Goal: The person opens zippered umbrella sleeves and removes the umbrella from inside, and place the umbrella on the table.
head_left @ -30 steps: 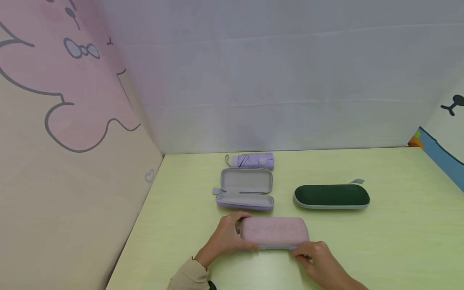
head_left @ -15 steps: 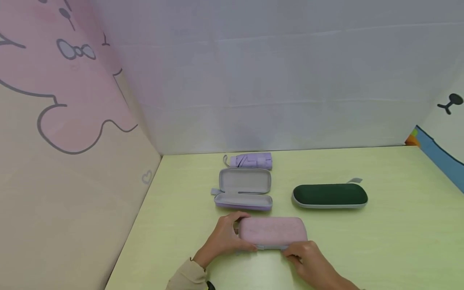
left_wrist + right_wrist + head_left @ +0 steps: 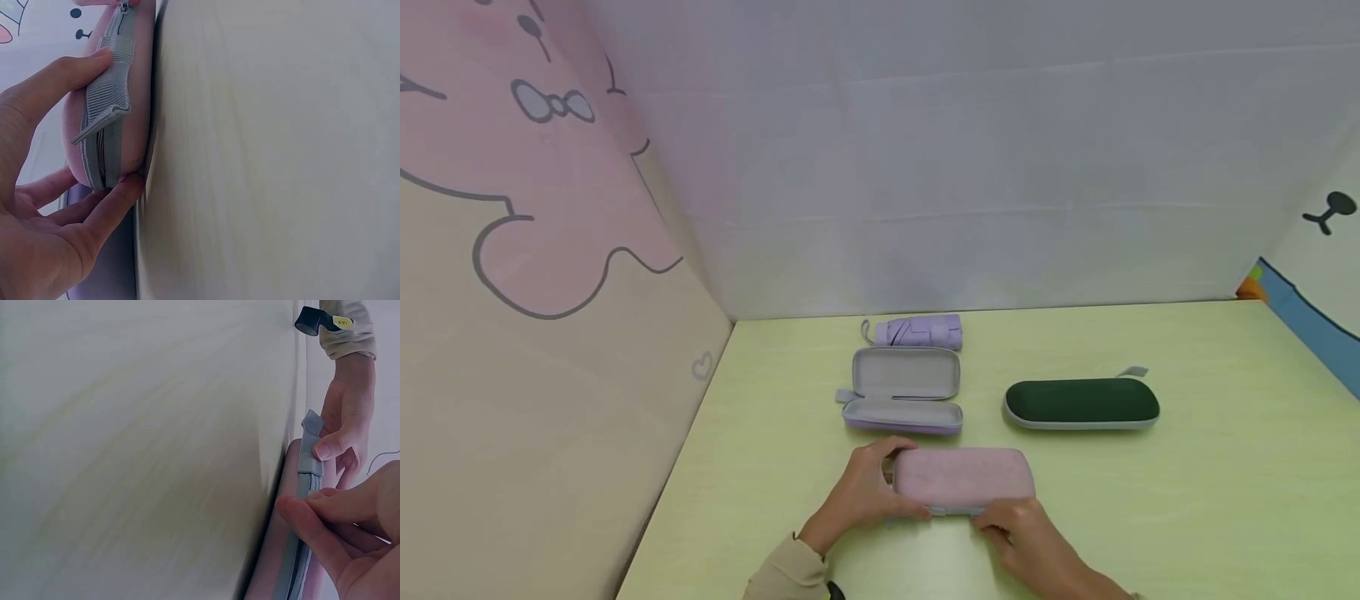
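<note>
A pink hard-shell zip case lies on the table with its grey zip along the near side. My left hand grips its left end, with the thumb on a ribbed grey fabric tab at the front and the other fingers round the end. Between thumb and forefinger, my right hand pinches the zip at the front, left of the case's right corner. The metal slider shows at the top of the left wrist view, beside those fingertips. The case's inside is hidden.
Behind the pink case, a lilac case stands open, showing its grey lining. A folded lilac umbrella lies farther back. To the right is a closed dark green case with a grey tab. Fabric walls border the table.
My right hand has slid left along the front zip of the pink case. The left hand keeps its grip, and the case stays in place while the head view shifts slightly.
</note>
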Demonstrator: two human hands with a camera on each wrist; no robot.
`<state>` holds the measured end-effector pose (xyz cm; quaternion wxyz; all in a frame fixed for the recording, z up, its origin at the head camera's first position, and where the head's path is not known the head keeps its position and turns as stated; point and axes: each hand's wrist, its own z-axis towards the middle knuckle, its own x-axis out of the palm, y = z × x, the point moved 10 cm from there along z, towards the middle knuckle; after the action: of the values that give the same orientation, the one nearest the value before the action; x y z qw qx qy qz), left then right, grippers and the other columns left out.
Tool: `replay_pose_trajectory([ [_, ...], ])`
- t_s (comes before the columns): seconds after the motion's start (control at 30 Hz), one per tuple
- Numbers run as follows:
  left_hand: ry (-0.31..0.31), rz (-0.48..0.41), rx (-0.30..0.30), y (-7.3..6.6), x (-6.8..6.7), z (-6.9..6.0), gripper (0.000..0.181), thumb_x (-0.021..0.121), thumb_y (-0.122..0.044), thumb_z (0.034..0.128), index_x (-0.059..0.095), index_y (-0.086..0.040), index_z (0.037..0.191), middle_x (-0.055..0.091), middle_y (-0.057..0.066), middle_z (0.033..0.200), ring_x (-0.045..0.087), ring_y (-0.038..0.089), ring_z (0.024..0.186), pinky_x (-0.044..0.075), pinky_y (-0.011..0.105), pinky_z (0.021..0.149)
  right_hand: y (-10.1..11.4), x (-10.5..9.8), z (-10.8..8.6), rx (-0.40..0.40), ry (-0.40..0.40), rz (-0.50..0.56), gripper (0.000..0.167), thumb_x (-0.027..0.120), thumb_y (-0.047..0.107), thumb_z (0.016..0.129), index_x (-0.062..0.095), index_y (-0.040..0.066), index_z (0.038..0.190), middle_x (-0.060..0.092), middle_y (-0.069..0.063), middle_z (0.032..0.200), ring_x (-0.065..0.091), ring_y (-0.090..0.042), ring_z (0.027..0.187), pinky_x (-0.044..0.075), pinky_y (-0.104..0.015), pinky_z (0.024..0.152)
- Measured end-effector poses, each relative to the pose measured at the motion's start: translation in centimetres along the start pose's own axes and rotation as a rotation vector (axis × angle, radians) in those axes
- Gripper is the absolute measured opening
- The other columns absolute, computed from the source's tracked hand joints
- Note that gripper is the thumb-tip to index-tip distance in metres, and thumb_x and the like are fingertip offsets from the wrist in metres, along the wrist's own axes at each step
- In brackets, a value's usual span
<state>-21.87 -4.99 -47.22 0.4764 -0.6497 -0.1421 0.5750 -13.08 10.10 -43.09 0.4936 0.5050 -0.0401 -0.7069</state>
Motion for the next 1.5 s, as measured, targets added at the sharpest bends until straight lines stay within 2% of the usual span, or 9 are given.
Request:
replay_pose_trajectory([
  [0.27, 0.000, -0.005, 0.021, -0.2, 0.1, 0.0, 0.073, 0.093, -0.038, 0.0480, 0.062, -0.020, 0.112, 0.063, -0.008, 0.106, 0.057, 0.008, 0.094, 0.050, 0.028, 0.078, 0.4, 0.9, 0.4, -0.005, -0.005, 0.007, 0.025, 0.072, -0.016, 0.064, 0.072, 0.007, 0.073, 0.069, 0.001, 0.073, 0.063, -0.005, 0.070, 0.047, -0.012, 0.061],
  [0.6, 0.024, -0.056, -0.010, 0.1, -0.2, -0.3, 0.074, 0.094, -0.035, 0.0496, 0.059, -0.019, 0.113, 0.062, -0.003, 0.108, 0.060, 0.014, 0.091, 0.051, 0.024, 0.072, 1.2, 2.6, 1.4, 0.005, 0.015, 0.025, 0.024, 0.071, -0.015, 0.068, 0.073, 0.008, 0.074, 0.069, 0.001, 0.074, 0.063, -0.006, 0.070, 0.048, -0.014, 0.061],
  [0.83, 0.040, -0.052, -0.020, 0.6, -0.6, -0.6, 0.075, 0.094, -0.033, 0.0488, 0.058, -0.018, 0.114, 0.061, -0.004, 0.109, 0.058, 0.015, 0.095, 0.051, 0.025, 0.075, 1.7, 3.1, 1.6, -0.042, 0.003, 0.046, 0.022, 0.072, -0.014, 0.068, 0.072, 0.008, 0.074, 0.069, 0.002, 0.074, 0.063, -0.005, 0.071, 0.048, -0.014, 0.062],
  [1.07, 0.062, -0.057, -0.008, 0.7, -0.8, -0.7, 0.077, 0.094, -0.031, 0.0506, 0.057, -0.013, 0.117, 0.058, -0.003, 0.112, 0.057, 0.016, 0.099, 0.051, 0.026, 0.077, 1.1, 3.2, 1.9, 0.025, 0.036, 0.122, 0.019, 0.071, -0.011, 0.073, 0.071, 0.007, 0.077, 0.070, 0.002, 0.077, 0.062, -0.002, 0.074, 0.047, -0.011, 0.063],
  [1.33, 0.024, -0.035, -0.007, 0.5, -1.4, -0.9, 0.079, 0.094, -0.026, 0.0495, 0.058, -0.010, 0.118, 0.057, -0.001, 0.112, 0.055, 0.016, 0.100, 0.051, 0.025, 0.078, 0.9, 3.2, 2.1, 0.043, 0.045, 0.173, 0.019, 0.070, -0.014, 0.072, 0.071, 0.004, 0.080, 0.069, -0.001, 0.077, 0.060, 0.000, 0.071, 0.047, -0.010, 0.060],
  [1.5, -0.024, -0.021, 0.026, 0.2, -2.0, -1.1, 0.080, 0.095, -0.020, 0.0460, 0.057, -0.011, 0.117, 0.056, -0.002, 0.111, 0.054, 0.016, 0.099, 0.051, 0.027, 0.078, 0.7, 2.9, 2.1, 0.058, 0.050, 0.215, 0.019, 0.070, -0.014, 0.072, 0.070, 0.003, 0.082, 0.069, -0.004, 0.077, 0.060, 0.001, 0.070, 0.048, -0.013, 0.058],
])
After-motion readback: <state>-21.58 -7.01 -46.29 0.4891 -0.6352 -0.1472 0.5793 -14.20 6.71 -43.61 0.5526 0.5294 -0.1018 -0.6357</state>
